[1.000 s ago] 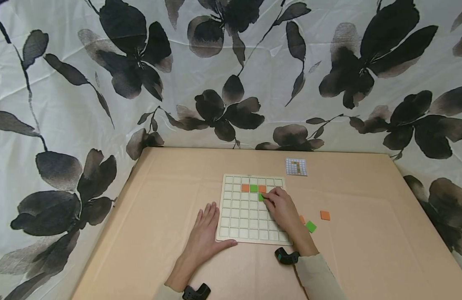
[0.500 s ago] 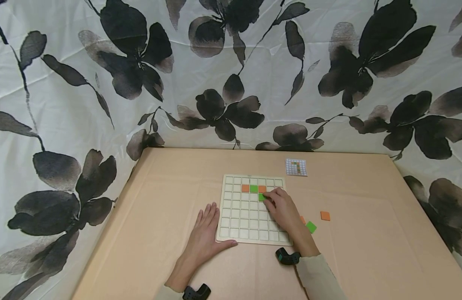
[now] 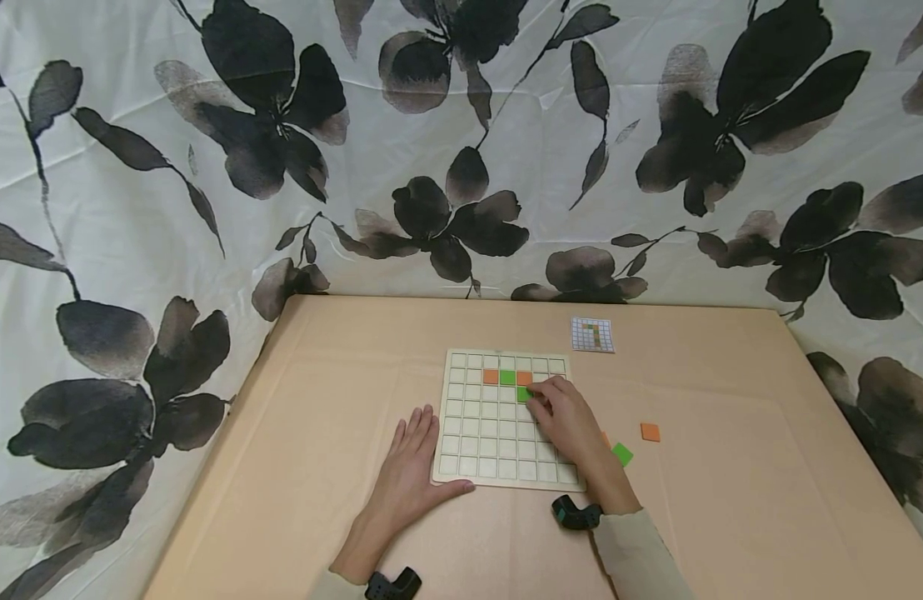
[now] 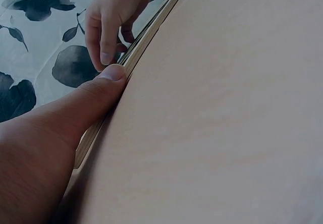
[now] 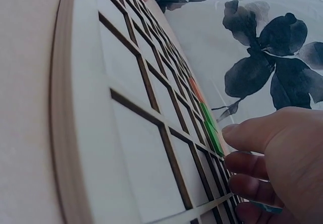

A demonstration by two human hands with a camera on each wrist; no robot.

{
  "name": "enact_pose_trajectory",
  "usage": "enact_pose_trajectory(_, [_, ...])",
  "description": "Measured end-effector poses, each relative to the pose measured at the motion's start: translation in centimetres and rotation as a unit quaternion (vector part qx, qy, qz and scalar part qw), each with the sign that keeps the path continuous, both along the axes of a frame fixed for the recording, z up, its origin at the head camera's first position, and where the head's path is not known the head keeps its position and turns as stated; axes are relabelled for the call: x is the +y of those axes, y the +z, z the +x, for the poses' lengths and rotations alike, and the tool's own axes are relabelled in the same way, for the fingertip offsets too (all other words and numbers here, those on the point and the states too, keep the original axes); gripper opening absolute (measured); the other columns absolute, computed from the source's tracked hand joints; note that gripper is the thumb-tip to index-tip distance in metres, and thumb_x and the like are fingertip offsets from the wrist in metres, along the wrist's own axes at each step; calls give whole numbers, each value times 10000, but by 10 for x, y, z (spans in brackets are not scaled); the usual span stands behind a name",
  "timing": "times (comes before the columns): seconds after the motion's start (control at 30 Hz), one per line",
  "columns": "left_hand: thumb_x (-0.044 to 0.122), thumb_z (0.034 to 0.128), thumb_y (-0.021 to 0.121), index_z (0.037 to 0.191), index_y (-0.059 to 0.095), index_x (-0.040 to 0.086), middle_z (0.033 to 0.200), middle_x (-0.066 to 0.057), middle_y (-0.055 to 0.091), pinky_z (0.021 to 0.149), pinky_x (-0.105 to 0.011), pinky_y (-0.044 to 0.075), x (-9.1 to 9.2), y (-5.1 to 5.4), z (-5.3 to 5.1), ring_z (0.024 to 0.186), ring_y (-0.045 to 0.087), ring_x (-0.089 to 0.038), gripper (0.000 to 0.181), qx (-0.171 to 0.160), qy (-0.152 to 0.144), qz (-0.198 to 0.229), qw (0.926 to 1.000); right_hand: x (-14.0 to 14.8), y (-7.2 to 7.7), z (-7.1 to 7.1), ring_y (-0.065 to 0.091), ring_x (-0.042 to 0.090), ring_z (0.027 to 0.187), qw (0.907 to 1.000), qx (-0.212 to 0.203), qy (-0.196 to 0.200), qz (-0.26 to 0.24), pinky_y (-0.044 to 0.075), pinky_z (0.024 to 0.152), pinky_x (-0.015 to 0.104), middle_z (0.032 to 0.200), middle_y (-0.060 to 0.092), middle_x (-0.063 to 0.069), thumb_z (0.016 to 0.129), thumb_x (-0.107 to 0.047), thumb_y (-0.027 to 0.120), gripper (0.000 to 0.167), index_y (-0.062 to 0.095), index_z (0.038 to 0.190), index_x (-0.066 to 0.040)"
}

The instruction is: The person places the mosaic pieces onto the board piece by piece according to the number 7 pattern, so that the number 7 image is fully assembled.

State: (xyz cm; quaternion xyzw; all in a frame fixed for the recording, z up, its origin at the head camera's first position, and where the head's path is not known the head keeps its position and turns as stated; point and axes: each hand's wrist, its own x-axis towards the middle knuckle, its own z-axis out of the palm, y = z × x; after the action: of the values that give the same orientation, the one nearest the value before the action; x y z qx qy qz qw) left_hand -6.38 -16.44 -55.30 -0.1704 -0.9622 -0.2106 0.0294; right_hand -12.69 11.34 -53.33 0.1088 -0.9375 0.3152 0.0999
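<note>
A pale grid board (image 3: 484, 447) lies on the table, its upper cells holding an orange tile (image 3: 491, 377), a green tile (image 3: 507, 377) and a second orange tile (image 3: 525, 378) in a row. Just below that row, my right hand (image 3: 566, 421) pinches another green tile (image 3: 523, 395) at its cell; in the right wrist view the thumb (image 5: 231, 131) meets this green tile (image 5: 213, 139). My left hand (image 3: 411, 467) rests with fingers spread along the board's left edge, the thumb against its near edge. In the left wrist view that thumb (image 4: 112, 73) touches the board's side.
Right of the board lie a loose orange tile (image 3: 650, 432), a green tile (image 3: 622, 454) and an orange tile (image 3: 606, 438) partly behind the right wrist. A small printed grid card (image 3: 592, 334) sits beyond the board's far right corner. Floral cloth (image 3: 341, 167) hangs behind the table.
The green tile under my right fingertips has shifted very slightly right. Otherwise both hands and the board stay in place.
</note>
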Motion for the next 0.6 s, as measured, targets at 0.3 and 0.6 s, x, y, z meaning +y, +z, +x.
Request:
enact_pose_trajectory(0.3, [760,727,695,1524,357,-42,1641,-190,274,1303,-454,136,3,0,-1,1555,209,-322,1180,-33,36,0,10000,4,3,-1,556,134,849,9999,-108,41,-28,543,750,335,992,646,25,947,-155,665,227,725,1145,-61])
enact_pose_trajectory(0.6, [762,729,691,1528,348,-42,1641,-194,269,1303,-456,137,5,0,-3,1553,212,-329,1184,-1,46,-14,10000,7,4,-5,572,150,867,9999,-146,45,34,557,769,351,1047,651,32,967,-178,630,230,716,1155,-79])
